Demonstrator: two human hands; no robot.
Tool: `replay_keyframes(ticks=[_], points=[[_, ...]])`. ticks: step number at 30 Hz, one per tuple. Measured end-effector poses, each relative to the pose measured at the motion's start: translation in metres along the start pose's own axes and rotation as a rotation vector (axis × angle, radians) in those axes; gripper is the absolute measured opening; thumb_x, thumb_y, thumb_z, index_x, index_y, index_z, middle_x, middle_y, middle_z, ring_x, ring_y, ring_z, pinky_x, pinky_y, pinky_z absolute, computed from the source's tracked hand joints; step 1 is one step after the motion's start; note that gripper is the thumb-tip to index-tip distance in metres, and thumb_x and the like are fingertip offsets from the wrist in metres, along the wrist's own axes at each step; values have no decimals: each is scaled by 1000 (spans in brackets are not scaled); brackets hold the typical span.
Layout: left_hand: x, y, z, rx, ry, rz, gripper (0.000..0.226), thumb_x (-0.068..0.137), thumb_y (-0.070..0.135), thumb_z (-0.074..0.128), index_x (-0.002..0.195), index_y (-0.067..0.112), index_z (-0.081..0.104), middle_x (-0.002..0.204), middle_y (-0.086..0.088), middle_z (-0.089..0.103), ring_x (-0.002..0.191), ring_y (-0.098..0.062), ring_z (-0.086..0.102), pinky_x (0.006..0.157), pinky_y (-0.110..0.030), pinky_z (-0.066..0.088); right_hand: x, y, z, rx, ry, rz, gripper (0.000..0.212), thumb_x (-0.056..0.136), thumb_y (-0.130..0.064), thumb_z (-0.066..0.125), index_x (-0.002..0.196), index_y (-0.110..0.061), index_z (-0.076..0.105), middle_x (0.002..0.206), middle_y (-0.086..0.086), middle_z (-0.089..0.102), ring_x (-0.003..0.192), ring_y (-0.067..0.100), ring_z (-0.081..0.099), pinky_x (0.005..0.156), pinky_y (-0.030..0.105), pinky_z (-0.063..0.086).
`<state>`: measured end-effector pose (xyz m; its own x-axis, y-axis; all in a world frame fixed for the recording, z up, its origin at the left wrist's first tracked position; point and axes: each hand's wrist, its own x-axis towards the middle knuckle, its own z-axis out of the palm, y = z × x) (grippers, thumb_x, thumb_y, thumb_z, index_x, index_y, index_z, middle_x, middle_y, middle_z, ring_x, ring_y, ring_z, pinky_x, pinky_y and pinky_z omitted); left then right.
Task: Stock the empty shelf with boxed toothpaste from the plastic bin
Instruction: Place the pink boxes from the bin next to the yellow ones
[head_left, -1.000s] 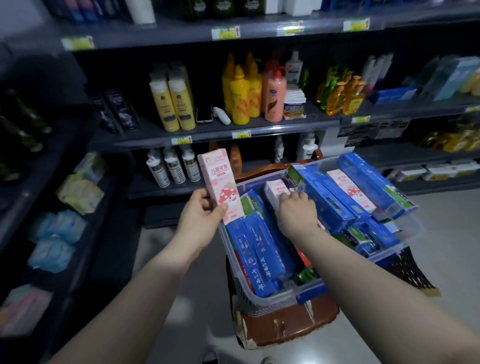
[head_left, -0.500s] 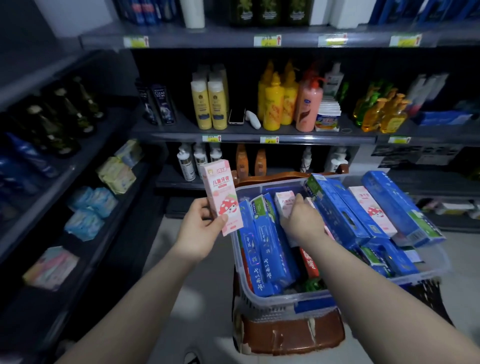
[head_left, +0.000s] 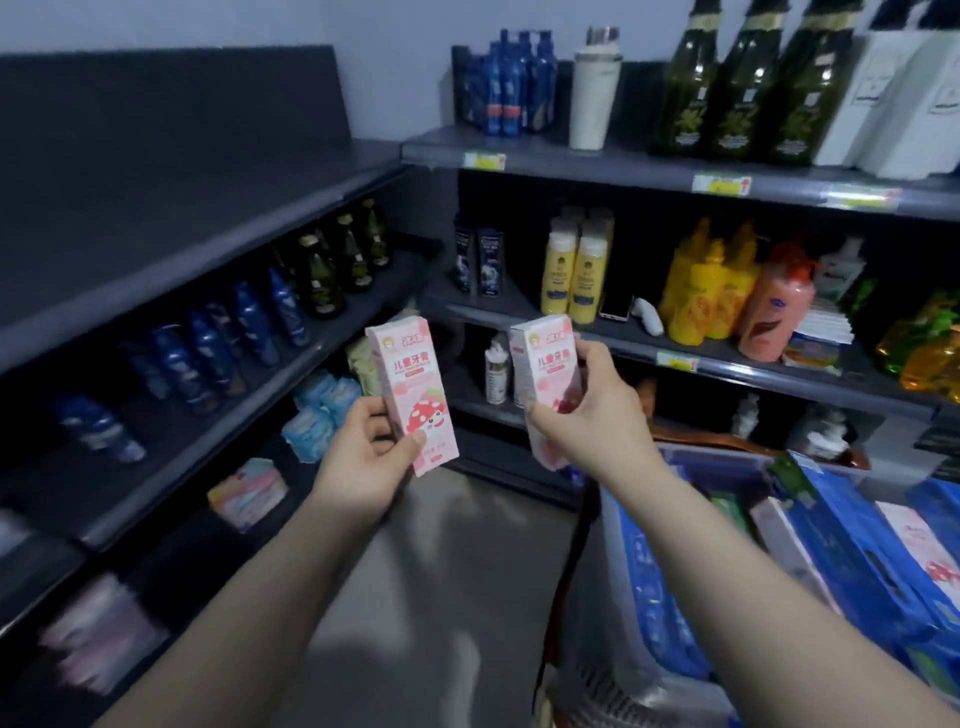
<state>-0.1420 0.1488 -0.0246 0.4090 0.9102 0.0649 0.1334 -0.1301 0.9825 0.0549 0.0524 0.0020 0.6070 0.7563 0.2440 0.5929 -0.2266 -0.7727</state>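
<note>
Toothpaste sits mid-frame in two pink boxes: left box (head_left: 413, 395) gripped by the left hand (head_left: 363, 460), right box (head_left: 545, 364) by the right hand (head_left: 589, 421), plastic bin (head_left: 615, 587) at four o'clock; low holds could let one tip and drop.

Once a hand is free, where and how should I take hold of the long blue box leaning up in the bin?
I'd grip the long blue box near its raised, green-printed end, which stands clear above the plastic bin. Come from above and the left, pinching across its narrow sides; the lower end lies among other boxes, so it is harder to reach.
</note>
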Motion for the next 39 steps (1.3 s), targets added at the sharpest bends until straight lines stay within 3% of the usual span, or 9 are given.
replay_keyframes(ticks=[5,11,16,20,23,27,29,33,39], points=[[-19,-2,-125,47,219,-9,22,90,13,62,98,30,51,98,-4,63,86,-19,67,76,-37,54,-9,-95,88,142,-159,-118,56,68,-35,79,112,-35,45,96,-18,61,92,9,61,81,33,50],[-53,4,-278,146,445,51,18,90,9,61,97,23,53,86,-8,55,75,-16,59,67,-19,50,-36,-212,200,279,-286,-277,59,66,-34,81,113,-31,45,98,-15,63,91,9,62,82,35,51],[-93,8,-398,288,615,66,18,88,9,63,97,22,55,74,3,51,57,-4,52,64,-30,47,-71,-309,286,359,-414,-436,61,67,-32,81,114,-32,42,97,-17,61,94,10,60,81,32,49],[-125,11,-473,406,786,7,22,88,12,63,96,29,52,89,-10,62,72,-24,61,73,-37,54,-103,-370,347,437,-544,-516,55,69,-32,80,114,-33,49,108,-11,60,99,9,58,85,33,50],[-147,9,-521,535,897,-35,23,87,15,63,104,25,51,86,5,63,68,-5,61,63,-15,46,-125,-411,384,485,-650,-548,48,69,-31,79,107,-35,50,105,-11,62,96,7,60,83,37,53],[-174,4,-581,680,1042,-106,29,86,19,63,112,17,50,89,3,64,80,-16,63,74,-33,50,-150,-466,422,545,-819,-590,44,72,-27,79,102,-35,48,98,-17,63,84,-5,61,72,24,53],[-184,0,-607,721,1099,-147,33,86,19,63,115,13,49,94,-1,65,86,-20,63,79,-37,50,-159,-490,443,556,-866,-621,43,71,-26,79,102,-31,48,96,-16,63,86,-3,61,76,28,54],[-195,-11,-645,791,1170,-274,39,88,17,62,121,9,45,105,-6,65,95,-25,63,79,-35,49,-179,-535,489,544,-958,-696,47,70,-28,78,105,-29,48,103,-11,62,96,10,60,84,38,53],[-191,-21,-672,820,1237,-391,40,89,12,60,122,8,39,110,-12,66,101,-31,62,71,-29,41,-201,-575,554,466,-1129,-785,49,68,-29,78,106,-29,46,106,-8,63,89,9,63,81,39,54]])
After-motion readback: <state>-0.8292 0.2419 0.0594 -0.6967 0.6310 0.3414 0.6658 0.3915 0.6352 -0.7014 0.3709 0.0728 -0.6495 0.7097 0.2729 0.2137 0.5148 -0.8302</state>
